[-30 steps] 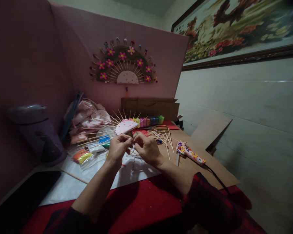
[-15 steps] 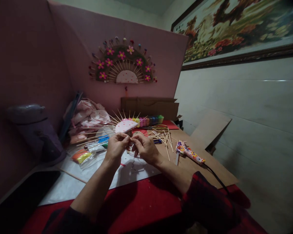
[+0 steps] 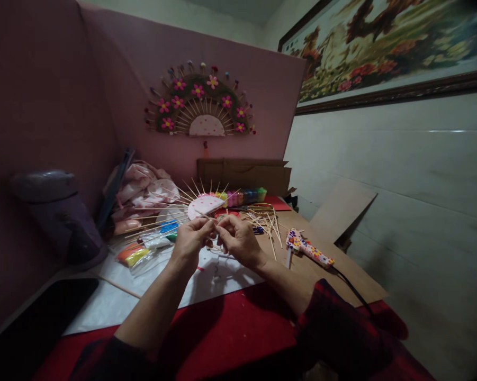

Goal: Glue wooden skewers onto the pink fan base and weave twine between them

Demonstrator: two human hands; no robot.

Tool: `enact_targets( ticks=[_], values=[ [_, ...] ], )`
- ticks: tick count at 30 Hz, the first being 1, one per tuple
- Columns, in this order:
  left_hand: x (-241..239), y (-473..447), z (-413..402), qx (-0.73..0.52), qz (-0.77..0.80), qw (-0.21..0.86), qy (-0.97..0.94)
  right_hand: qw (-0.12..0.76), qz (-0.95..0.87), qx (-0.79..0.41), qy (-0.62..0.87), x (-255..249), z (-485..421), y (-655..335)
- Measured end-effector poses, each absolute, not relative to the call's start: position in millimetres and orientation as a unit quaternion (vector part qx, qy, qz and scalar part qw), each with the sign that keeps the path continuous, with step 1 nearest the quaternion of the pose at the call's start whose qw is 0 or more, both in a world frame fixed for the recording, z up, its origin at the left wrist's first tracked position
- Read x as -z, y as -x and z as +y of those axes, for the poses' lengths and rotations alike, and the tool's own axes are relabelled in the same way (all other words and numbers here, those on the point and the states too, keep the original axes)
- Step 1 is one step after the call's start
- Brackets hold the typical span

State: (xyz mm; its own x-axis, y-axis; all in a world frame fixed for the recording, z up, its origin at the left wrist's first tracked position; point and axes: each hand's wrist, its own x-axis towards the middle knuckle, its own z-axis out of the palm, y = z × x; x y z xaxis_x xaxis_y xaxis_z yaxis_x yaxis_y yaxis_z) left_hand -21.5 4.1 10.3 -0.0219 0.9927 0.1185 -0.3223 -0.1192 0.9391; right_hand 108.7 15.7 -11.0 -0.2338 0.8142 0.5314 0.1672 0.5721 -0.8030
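Note:
My left hand (image 3: 192, 239) and my right hand (image 3: 238, 239) meet above the white sheet (image 3: 198, 288), thumbs and fingers pinched together. A short length of thin wooden stick (image 3: 201, 214) shows at their fingertips; the fingers hide the rest of it. Just beyond lies a half-round piece of white card with pink dots (image 3: 205, 205), thin sticks fanning out from its curved edge. Right of my right hand, loose wooden sticks (image 3: 270, 225) lie in a heap on brown cardboard (image 3: 341, 278).
A flower-patterned glue gun (image 3: 307, 250) with a cord lies at right. At left are bags of coloured clay (image 3: 132, 255), a purple bottle (image 3: 69, 227) and a black flat object (image 3: 43, 312). A finished flowered fan (image 3: 198, 106) hangs on the pink panel.
My fingers have shifted slightly, and the end of a thin stick now shows above my left fingertips. My right hand has tilted a little. The things around have not moved.

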Motion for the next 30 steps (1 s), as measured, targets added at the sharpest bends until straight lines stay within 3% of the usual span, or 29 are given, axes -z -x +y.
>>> enact_targets(
  ticks=[7, 13, 22, 30],
  values=[
    [-7.5, 20.3, 5.5, -0.605, 0.426, 0.474, -0.477, 0.491, -0.732, -0.321, 0.345, 12.0, 18.0, -110.3],
    [-5.4, 19.3, 7.5, -0.6, 0.466, 0.432, -0.486, 0.473, -0.763, -0.252, 0.361, 12.0, 16.2, -110.4],
    [-8.4, 18.9, 5.2, -0.584, 0.448, 0.485, -0.472, 0.471, -0.776, -0.18, 0.378, 13.3, 19.7, -111.6],
    [-3.9, 20.4, 9.1, -0.587, 0.516, 0.411, -0.47, 0.411, -0.81, -0.066, 0.413, 7.1, 17.7, -115.4]
  ],
)
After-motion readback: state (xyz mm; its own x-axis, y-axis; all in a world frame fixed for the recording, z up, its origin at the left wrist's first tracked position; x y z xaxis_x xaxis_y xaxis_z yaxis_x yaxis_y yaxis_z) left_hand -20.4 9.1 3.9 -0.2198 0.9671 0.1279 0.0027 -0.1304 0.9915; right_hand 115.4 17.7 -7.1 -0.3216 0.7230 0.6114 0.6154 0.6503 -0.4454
